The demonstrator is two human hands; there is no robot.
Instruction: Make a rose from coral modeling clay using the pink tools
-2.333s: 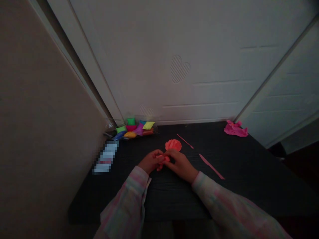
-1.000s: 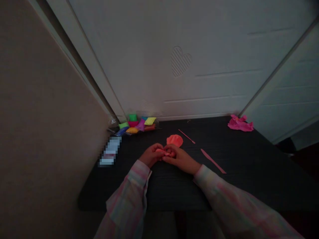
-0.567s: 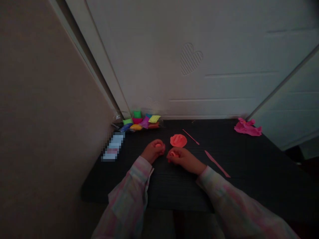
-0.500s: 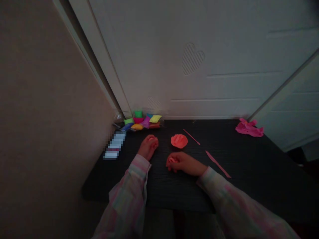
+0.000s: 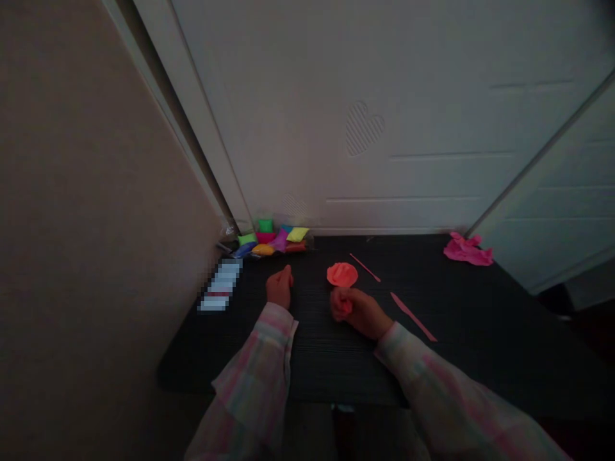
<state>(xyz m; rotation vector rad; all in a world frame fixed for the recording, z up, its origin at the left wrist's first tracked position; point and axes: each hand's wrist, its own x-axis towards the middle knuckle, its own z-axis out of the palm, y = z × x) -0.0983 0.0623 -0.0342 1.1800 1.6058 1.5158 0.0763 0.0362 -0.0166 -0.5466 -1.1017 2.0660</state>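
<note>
My pastel striped sleeves (image 5: 252,378) come in from the bottom, and both arms reach out over the black table (image 5: 327,362). My left hand (image 5: 278,288) stands up from the wrist, with the fingers (image 5: 283,276) bunched together and pointing up. I cannot tell if they pinch anything. My right hand (image 5: 359,312) lies lower and curls over, well apart from my left hand. Its fingers (image 5: 338,303) press in around a small lump of pink-red clay (image 5: 346,307). Just past that lump sits a flat, bumpy disc of red-orange clay (image 5: 342,275), very near my fingers. To the right lies a pink plastic clay knife (image 5: 413,317), and farther up is a thin pink clay tool (image 5: 365,267). Far off on the left is a pile of bright clay packets (image 5: 271,242). Far off on the right is a crumpled pink wrapper (image 5: 468,251). Behind it all stands a white door with a striped heart (image 5: 364,128).
</note>
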